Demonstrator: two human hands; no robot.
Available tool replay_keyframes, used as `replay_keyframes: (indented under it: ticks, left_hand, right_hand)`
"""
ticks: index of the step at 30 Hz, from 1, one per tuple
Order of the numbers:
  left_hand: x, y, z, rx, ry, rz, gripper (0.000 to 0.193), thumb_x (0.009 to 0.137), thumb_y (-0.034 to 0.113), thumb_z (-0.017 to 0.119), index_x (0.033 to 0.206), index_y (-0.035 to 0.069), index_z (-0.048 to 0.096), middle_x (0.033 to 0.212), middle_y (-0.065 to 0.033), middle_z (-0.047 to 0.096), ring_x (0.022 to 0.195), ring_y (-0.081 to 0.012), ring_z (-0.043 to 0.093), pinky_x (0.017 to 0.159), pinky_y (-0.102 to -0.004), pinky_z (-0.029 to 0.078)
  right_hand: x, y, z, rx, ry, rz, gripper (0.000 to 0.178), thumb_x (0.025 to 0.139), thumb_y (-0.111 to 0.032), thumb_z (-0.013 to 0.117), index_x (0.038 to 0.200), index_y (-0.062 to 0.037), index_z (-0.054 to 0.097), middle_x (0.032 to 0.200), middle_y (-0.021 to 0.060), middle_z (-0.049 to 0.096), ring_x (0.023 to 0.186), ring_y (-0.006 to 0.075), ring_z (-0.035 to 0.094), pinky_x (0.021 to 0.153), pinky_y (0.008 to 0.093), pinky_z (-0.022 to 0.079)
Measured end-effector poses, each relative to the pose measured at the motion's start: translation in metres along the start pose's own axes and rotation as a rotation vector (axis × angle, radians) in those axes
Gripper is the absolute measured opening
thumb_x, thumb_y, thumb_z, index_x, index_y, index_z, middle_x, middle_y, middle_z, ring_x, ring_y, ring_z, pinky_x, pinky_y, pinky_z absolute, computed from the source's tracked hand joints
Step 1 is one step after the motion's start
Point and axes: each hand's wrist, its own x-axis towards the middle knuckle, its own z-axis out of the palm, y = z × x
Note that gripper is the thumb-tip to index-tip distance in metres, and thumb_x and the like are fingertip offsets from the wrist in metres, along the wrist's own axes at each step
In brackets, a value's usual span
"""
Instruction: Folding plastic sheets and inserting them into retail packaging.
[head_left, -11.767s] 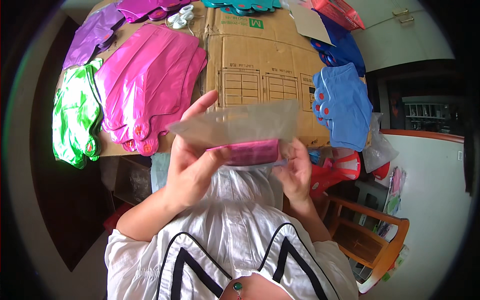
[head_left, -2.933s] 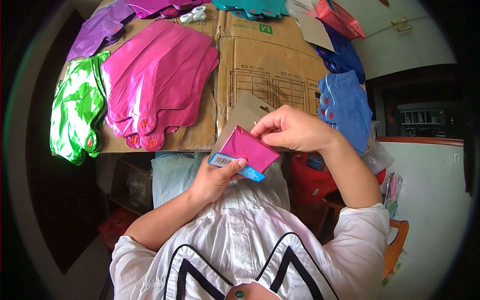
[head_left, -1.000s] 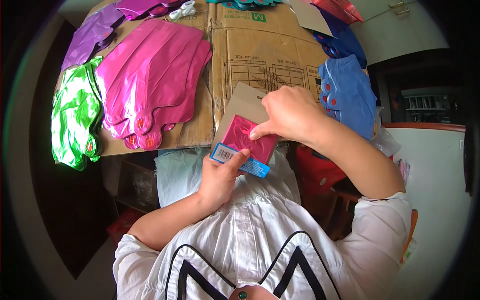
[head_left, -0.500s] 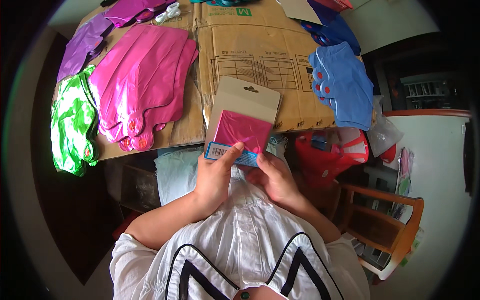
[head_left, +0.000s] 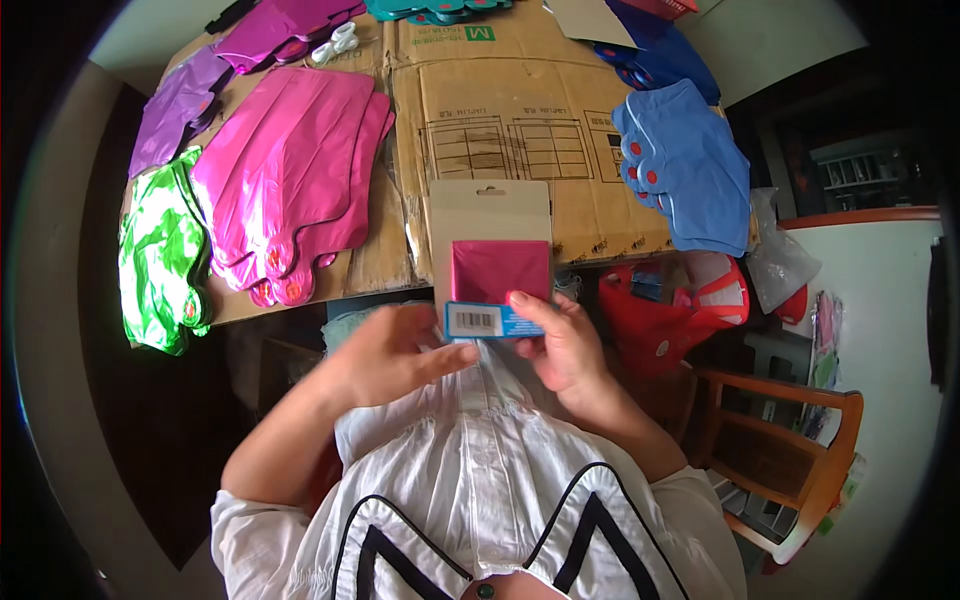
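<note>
A beige hang card (head_left: 490, 212) with a slot at its top is held in front of my body. On it lies a folded, shiny pink foil sheet (head_left: 500, 270), with a blue barcode label (head_left: 490, 321) across the lower end. My right hand (head_left: 570, 345) grips the card's lower right corner, thumb on the label and fingers behind. To the left of the label, my left hand (head_left: 395, 355) is off the card, thumb and fingers apart, slightly blurred by motion.
Beyond the card is a table covered with brown cardboard (head_left: 480, 95). Foil pieces in pink (head_left: 290, 170), green (head_left: 160, 255), purple (head_left: 175, 110) and blue (head_left: 690, 165) lie on it in stacks. A red bag (head_left: 650, 315) and a wooden chair (head_left: 780, 450) stand at right.
My left hand has let go of the card and moved a little left. The card has turned from tilted to nearly straight, now in my right hand alone.
</note>
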Motion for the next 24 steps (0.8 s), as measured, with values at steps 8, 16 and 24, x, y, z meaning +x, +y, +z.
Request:
replay_keyframes:
  ticks: [8, 16, 24]
  left_hand:
    - [0.051, 0.067, -0.041, 1.211, 0.324, 1.000, 0.023, 0.070, 0.008, 0.070, 0.091, 0.002, 0.062, 0.102, -0.0133, 0.062, 0.090, -0.0307, 0.061, 0.080, -0.0393, 0.050]
    - [0.095, 0.057, -0.036, 1.528, 0.262, 1.097, 0.010, 0.067, 0.005, 0.062, 0.073, 0.002, 0.055, 0.087, -0.0104, 0.060, 0.078, -0.0266, 0.061, 0.066, -0.0341, 0.053]
    - [0.077, 0.049, -0.021, 1.413, 0.256, 1.023, 0.013, 0.066, 0.005, 0.064, 0.071, 0.003, 0.053, 0.079, -0.0100, 0.056, 0.070, -0.0260, 0.060, 0.063, -0.0349, 0.051]
  right_hand:
    - [-0.003, -0.031, -0.019, -0.183, -0.078, -0.014, 0.020, 0.078, -0.022, 0.073, 0.084, -0.0041, 0.065, 0.074, 0.0023, 0.065, 0.055, 0.0072, 0.056, 0.043, 0.0207, 0.041]
    - [0.001, -0.039, -0.022, -0.296, -0.067, -0.071, 0.022, 0.078, -0.023, 0.073, 0.086, -0.0033, 0.065, 0.076, 0.0031, 0.066, 0.057, 0.0068, 0.057, 0.045, 0.0213, 0.043]
    - [-0.006, -0.025, -0.015, -0.233, -0.035, -0.064, 0.023, 0.078, -0.023, 0.073, 0.086, -0.0027, 0.065, 0.075, 0.0032, 0.066, 0.057, 0.0071, 0.055, 0.046, 0.0218, 0.043]
